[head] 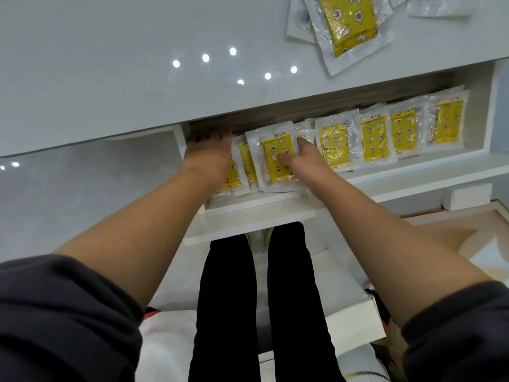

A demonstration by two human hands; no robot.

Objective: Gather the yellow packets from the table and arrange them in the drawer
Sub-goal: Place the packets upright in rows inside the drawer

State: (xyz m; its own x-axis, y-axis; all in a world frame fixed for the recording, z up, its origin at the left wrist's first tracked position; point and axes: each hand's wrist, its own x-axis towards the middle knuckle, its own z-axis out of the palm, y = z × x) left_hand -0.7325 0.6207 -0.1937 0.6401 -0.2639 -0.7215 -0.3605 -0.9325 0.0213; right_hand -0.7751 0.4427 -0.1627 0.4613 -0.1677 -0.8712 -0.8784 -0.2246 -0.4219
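Under the table edge, both hands press packets, fingers flat, unclenched.

At the top of the frame we see the glossy white table, with yellow packets in clear wrappers piled overlapping at its upper right corner. Below its edge, centre right, we look into the open white drawer, where more yellow packets lie side by side in an overlapping row.
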